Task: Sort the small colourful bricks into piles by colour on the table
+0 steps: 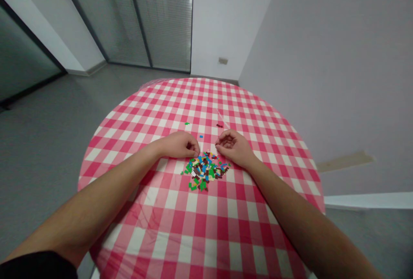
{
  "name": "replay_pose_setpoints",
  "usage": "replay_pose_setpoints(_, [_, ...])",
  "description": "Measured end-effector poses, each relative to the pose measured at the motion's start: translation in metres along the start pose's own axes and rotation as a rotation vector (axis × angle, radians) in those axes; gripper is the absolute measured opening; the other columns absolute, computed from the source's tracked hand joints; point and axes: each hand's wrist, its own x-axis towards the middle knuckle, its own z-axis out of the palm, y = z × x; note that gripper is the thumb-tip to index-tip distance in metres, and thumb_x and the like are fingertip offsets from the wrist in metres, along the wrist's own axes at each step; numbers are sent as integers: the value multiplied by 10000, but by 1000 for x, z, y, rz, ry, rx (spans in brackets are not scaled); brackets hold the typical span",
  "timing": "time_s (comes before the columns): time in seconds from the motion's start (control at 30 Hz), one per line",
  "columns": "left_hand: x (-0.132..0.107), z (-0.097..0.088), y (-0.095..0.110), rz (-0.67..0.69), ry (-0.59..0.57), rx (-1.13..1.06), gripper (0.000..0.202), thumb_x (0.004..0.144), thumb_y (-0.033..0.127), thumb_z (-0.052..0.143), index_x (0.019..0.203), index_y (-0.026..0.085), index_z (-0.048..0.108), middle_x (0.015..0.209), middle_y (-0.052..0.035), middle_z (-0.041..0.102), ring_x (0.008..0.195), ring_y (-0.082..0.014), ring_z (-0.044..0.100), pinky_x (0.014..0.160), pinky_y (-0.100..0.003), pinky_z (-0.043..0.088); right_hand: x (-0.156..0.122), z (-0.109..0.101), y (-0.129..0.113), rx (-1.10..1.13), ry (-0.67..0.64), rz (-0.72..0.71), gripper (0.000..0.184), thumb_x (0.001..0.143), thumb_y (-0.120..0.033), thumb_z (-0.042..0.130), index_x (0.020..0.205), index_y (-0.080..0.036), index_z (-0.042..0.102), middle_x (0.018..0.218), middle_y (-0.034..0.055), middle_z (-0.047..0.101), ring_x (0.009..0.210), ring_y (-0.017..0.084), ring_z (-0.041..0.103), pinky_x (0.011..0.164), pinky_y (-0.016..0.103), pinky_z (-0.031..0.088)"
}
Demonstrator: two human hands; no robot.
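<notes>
left hand (pixel 181 144) and right hand (pixel 235 146) loosely curled, grip i cannot tell, beside toy-brick pile (pixel 204 168), away from table (pixel 180 102) edges

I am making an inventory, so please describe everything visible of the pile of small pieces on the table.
The pile of small pieces is a loose, low heap, mostly green, blue and dark brown, with some yellow and whitish ones. They look like plastic toy bricks; most single shapes are too small to tell. It lies on the checked tablecloth, just on the near side of the right hand and left hand; whether the left touches its far edge is unclear.
</notes>
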Motion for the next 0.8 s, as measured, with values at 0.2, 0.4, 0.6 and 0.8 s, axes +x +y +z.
replay_pose_setpoints(0.2, [0,0,-2,-4,-3,-3,149,768,233,607,819,165,730,714,-1,682,628,-112,571,598,-222,358,0,-2,-2,-86,-26,-43,201,728,-289,712,851,-212,573,783,27,654,630,130,581,598,278,497])
replay_pose_setpoints(0.4, [0,0,-1,0,-6,-2,150,768,228,604,817,161,729,711,-3,679,627,-118,569,597,-230,365,-1,-2,-5,-130,-43,-60,171,729,-278,698,847,-209,594,783,30,655,651,140,591,620,290,504])
replay_pose_setpoints(0.6, [0,0,-1,-8,-10,5,154,772,228,607,832,160,731,715,-6,683,634,-121,577,593,-228,366,-1,-1,-3,-90,-54,-53,187,719,-256,708,855,-201,592,799,39,671,670,144,607,640,294,514])
replay_pose_setpoints(0.8, [0,0,-1,1,-13,25,170,773,237,596,829,154,733,710,-6,680,627,-116,570,587,-219,356,0,-3,-1,-154,-81,-57,258,763,-258,679,1006,-172,660,835,55,703,700,157,633,657,303,525])
